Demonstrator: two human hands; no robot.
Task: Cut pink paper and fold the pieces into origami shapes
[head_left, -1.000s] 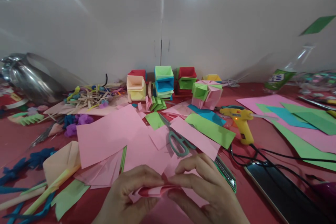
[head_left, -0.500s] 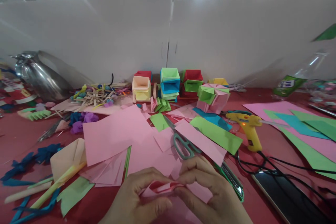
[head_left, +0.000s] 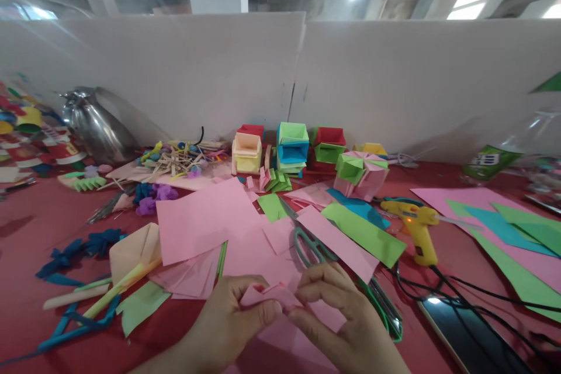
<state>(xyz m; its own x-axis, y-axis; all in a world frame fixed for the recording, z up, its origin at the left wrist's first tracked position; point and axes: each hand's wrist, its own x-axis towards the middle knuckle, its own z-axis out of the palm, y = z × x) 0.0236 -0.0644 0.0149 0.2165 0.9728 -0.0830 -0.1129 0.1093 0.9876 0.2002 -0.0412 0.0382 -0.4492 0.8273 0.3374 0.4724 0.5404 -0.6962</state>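
Observation:
Low in the middle of the view, a small folded piece of pink paper (head_left: 276, 294) is held between both hands. My left hand (head_left: 239, 315) pinches its left part, the thumb lying across the near face. On the right side, my right hand (head_left: 335, 315) grips the paper's edge between thumb and fingertips. Pink sheets (head_left: 249, 245) lie beneath and beyond the hands. Scissors with grey-green handles (head_left: 307, 245) rest just past my right hand, partly under a pink strip (head_left: 337, 239). A green strip (head_left: 366, 234) lies beside it.
Folded paper boxes (head_left: 293, 143) stand along the white partition. A yellow glue gun (head_left: 416, 228) and a phone (head_left: 473, 336) with black cables are at the right. A metal jug (head_left: 99, 128), sticks (head_left: 175, 162) and blue twisted paper (head_left: 81, 251) are at the left.
The view has shifted, so the table's things appear farther right. The pink paper's open loop now looks flatter, with my left thumb farther over its face.

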